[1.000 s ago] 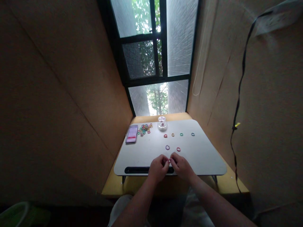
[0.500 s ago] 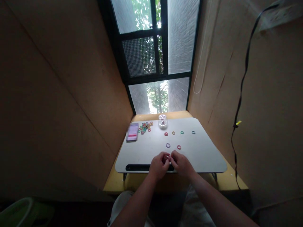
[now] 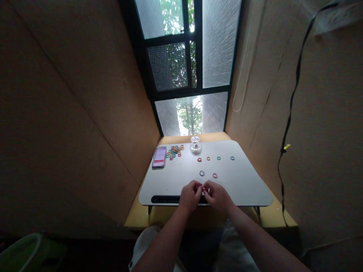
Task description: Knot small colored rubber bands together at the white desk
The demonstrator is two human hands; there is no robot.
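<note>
Above the front edge of the white lap desk (image 3: 176,181), my left hand (image 3: 191,194) and my right hand (image 3: 217,195) meet with fingertips pinched together. Between them shows a bit of a small reddish hair tie (image 3: 203,189), mostly hidden by the fingers. Just beyond the hands lie a purple hair tie (image 3: 202,173) and a pink hair tie (image 3: 214,175). Farther back a spaced row holds a red hair tie (image 3: 199,159), a yellow one (image 3: 208,158), a green one (image 3: 218,158) and a dark teal one (image 3: 232,158).
A pile of mixed hair ties (image 3: 175,151) sits at the back left, beside a phone (image 3: 159,156) with a blurred screen. A clear jar (image 3: 195,147) stands at the back middle. A black slot (image 3: 164,199) runs along the front edge. A black cable (image 3: 289,113) hangs on the right wall.
The hands stay together at nearly the same place, with only slight finger movement around the reddish hair tie. The view has shifted a little; the things on the desk have not moved.
</note>
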